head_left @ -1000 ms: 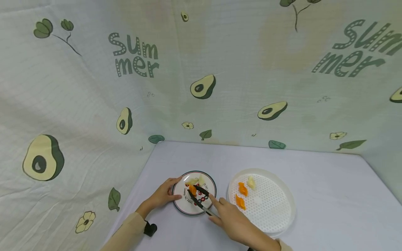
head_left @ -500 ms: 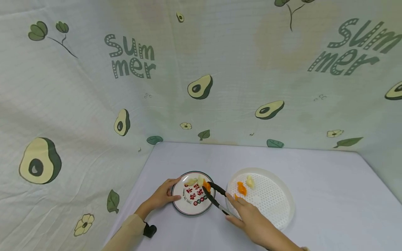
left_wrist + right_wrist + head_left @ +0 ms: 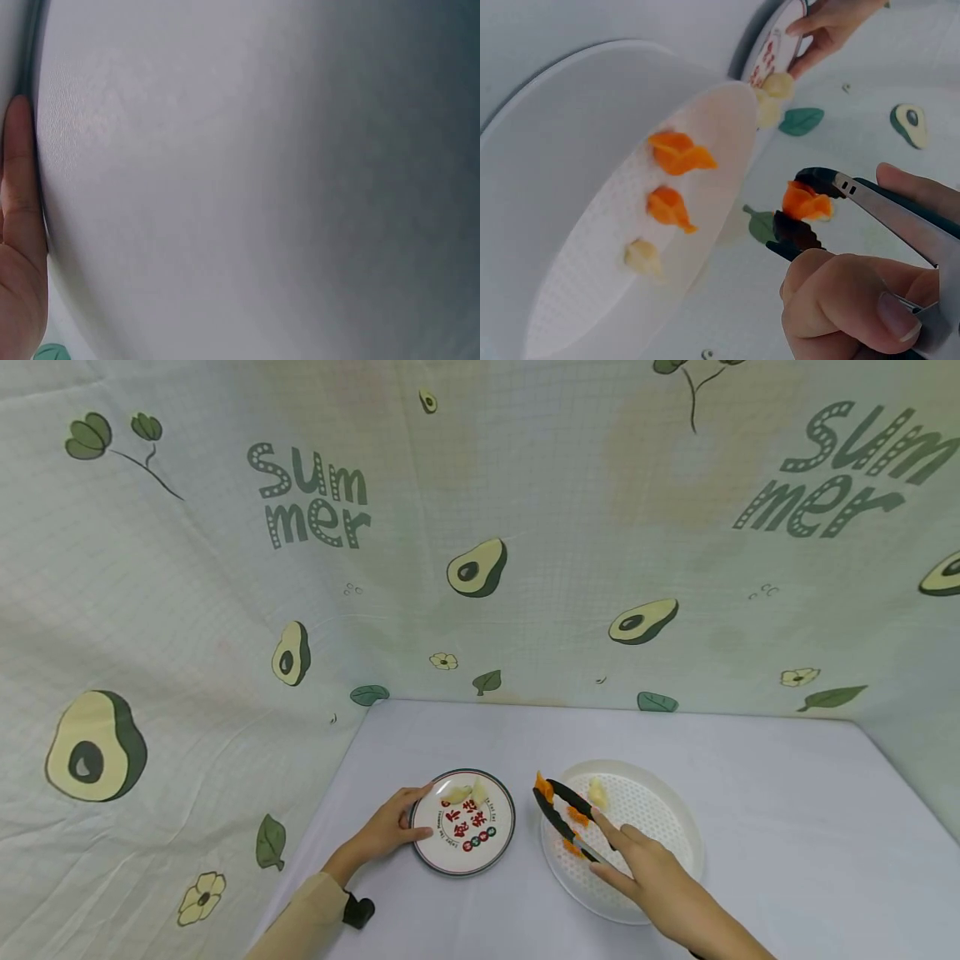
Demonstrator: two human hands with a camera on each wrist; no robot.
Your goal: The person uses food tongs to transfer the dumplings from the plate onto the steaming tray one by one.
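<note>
My right hand [image 3: 652,881] holds tongs [image 3: 900,217] with black tips. Pinched between the tips is an orange dumpling-shaped piece [image 3: 804,201], raised over the left edge of a white round tray [image 3: 667,864] with a dimpled bottom. Inside the tray lie two more orange pieces [image 3: 679,154] and a pale yellow piece [image 3: 641,257]. My left hand [image 3: 386,822] grips the left rim of a small plate [image 3: 442,845] with red lettering, thumb on top. Two pale yellow pieces [image 3: 457,795] rest near that plate's far side. The left wrist view shows little beyond fingers along the rim.
A white-covered table [image 3: 787,827] bears both plate and tray, which stand a narrow gap apart. Hanging cloth printed with avocados [image 3: 477,568] walls off the back and the left side.
My right hand has carried the orange piece in the tongs off the plate, rightward to above the tray's edge. My left hand stays on the plate; the head view shifted slightly.
</note>
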